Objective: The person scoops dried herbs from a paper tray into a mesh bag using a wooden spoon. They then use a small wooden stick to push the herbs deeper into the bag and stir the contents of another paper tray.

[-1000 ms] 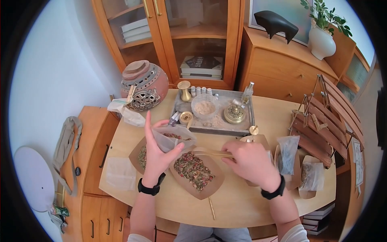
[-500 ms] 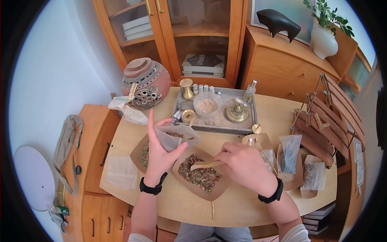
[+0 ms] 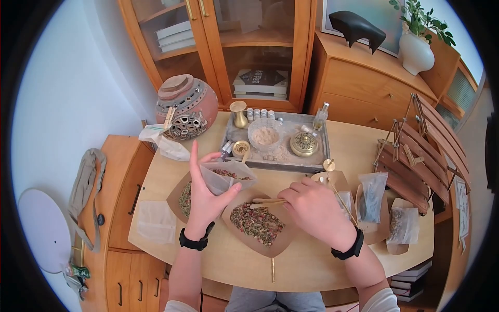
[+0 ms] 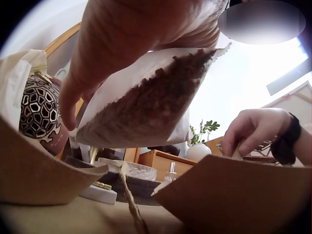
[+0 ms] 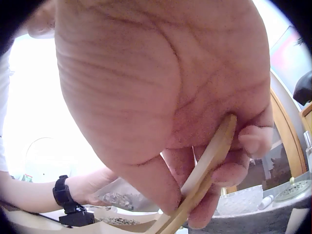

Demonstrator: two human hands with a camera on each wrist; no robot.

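Note:
In the head view my left hand point(image 3: 205, 200) holds a translucent sachet bag point(image 3: 222, 182), its thumb and index finger spread wide at the opening. Dried reddish plant bits fill the lower part of this bag point(image 4: 146, 102) in the left wrist view. My right hand point(image 3: 317, 210) pinches slim wooden tongs point(image 3: 267, 202) between thumb and fingers. The tong tips are over the far part of a mixed dried flower and herb heap point(image 3: 257, 223), which lies in a brown boat-shaped tray point(image 3: 265, 251). The right wrist view shows the tongs point(image 5: 204, 178) running across the fingers.
Another herb tray point(image 3: 174, 200) sits behind my left hand, near a flat empty bag point(image 3: 156, 222). Filled bags point(image 3: 371, 197) in trays stand at the right, before a slatted wooden rack point(image 3: 416, 151). A grey tray point(image 3: 280, 165) holds a powder bowl point(image 3: 265, 136) and brass pieces.
The tongs went down from the tray's far edge into the herb heap, then rose slightly. My right hand has shifted a little left. My left hand keeps holding the bag in place.

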